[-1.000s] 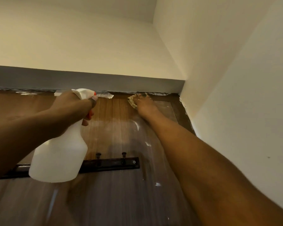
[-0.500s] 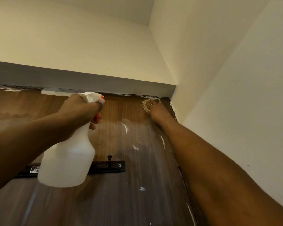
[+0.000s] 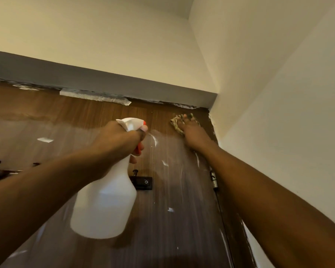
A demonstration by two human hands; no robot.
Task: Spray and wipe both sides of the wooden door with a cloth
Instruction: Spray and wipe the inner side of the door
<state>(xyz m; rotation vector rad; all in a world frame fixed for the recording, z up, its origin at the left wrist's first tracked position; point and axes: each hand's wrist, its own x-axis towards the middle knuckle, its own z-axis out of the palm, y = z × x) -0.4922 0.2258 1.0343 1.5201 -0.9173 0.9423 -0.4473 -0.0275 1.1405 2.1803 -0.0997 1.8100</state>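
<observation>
While the right hand is pressing the cloth flat-fingered against the door, the raised left hand is gripping the upright spray bottle, nozzle pointing doorward.

Your left hand grips the white spray bottle at its neck, fingers on the orange trigger, nozzle toward the wooden door. Your right hand presses the patterned cloth flat against the door's top right corner, just under the grey frame.
</observation>
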